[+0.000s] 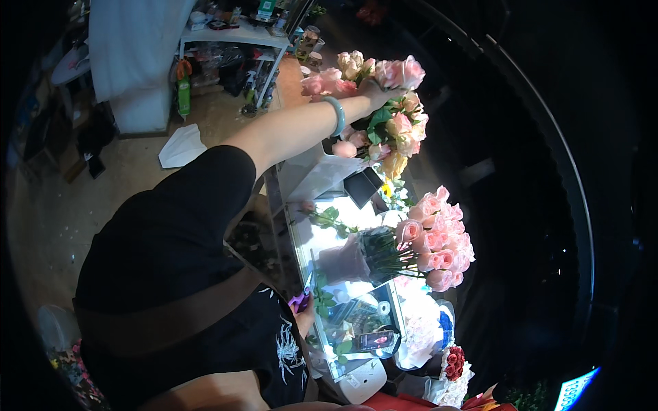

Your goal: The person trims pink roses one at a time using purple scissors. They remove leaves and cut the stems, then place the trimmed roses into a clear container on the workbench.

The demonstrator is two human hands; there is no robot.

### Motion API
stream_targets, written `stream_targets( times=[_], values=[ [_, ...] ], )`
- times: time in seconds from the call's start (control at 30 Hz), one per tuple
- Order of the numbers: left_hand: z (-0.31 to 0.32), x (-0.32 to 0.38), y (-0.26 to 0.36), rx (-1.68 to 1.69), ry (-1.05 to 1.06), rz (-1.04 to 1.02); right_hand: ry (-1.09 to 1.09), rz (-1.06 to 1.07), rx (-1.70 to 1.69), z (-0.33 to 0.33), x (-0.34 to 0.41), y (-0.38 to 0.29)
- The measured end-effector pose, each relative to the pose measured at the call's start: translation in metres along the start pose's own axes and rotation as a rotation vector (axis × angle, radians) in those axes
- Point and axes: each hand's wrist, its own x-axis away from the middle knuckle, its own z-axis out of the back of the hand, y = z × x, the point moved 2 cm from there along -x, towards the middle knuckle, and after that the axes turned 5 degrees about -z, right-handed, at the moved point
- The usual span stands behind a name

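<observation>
My left hand [378,96], with a pale green bangle on its wrist, is at the upper bunch of roses. Its partly hidden fingers close under some large pink rose heads [400,73]. Paler pink and cream roses [406,126] stand around and beside it. My right hand [306,316] is low at the near table edge, holding scissors with purple handles [299,300], blades pointing away over the edge. A wrapped bunch of pink roses [442,239] lies on the brightly lit table between my hands. A single rose stem with green leaves [329,218] lies near the wrapping.
A glass-topped table [303,246] holds a phone [376,340], a white tape roll [383,308] and loose leaves. White and red bouquets [455,363] stand at its lower end. A white stool [362,383] is close by. Behind are a white side table [236,36] and paper [182,146] on the floor.
</observation>
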Motion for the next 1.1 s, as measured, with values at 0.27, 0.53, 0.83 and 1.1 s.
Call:
stream_targets(
  times=[0.27, 0.53, 0.83, 1.1],
  values=[
    [-0.017, -0.011, 0.016, -0.037, -0.047, 0.001, -0.007, 0.053, 0.311, 0.000, 0.004, -0.020],
    [-0.023, -0.030, -0.026, 0.108, -0.411, 0.290, 0.065, 0.021, 0.280, 0.007, 0.018, 0.005],
    [-0.014, -0.023, -0.025, 0.178, -0.532, 0.240, 0.093, -0.034, 0.406, 0.009, 0.033, -0.007],
    [-0.016, -0.013, 0.004, 0.244, -0.621, 0.142, 0.082, -0.075, 0.477, 0.007, 0.035, -0.010]
  ],
)
